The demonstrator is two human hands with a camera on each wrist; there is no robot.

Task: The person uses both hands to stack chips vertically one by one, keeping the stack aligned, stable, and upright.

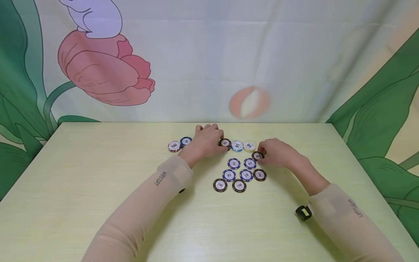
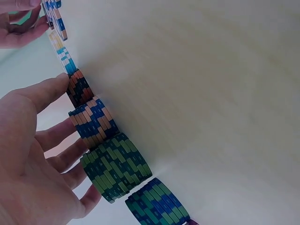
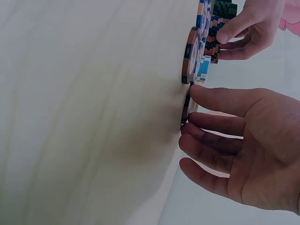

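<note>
My left hand (image 1: 207, 142) is at the back row of poker chips, its thumb and forefinger bent round a stack of black poker chips (image 1: 224, 142). In the left wrist view its other fingers reach behind a blue-and-orange stack (image 2: 95, 123) and a taller green stack (image 2: 117, 166). My right hand (image 1: 278, 153) pinches a black poker chip (image 1: 258, 155) marked 100 between thumb and forefinger, low at the right end of the row. Just left of that chip lie blue chips (image 1: 250, 163) marked 10, with a black 100 chip (image 1: 260, 175) below them.
The back row also has light blue chips (image 1: 237, 146), yellow-edged chips (image 1: 249, 146), dark blue chips (image 1: 186, 141) and 500 chips (image 1: 174, 146). Two more black chips (image 1: 220, 185) lie nearest me. Behind the table (image 1: 82, 174) hangs a printed curtain (image 1: 196, 65).
</note>
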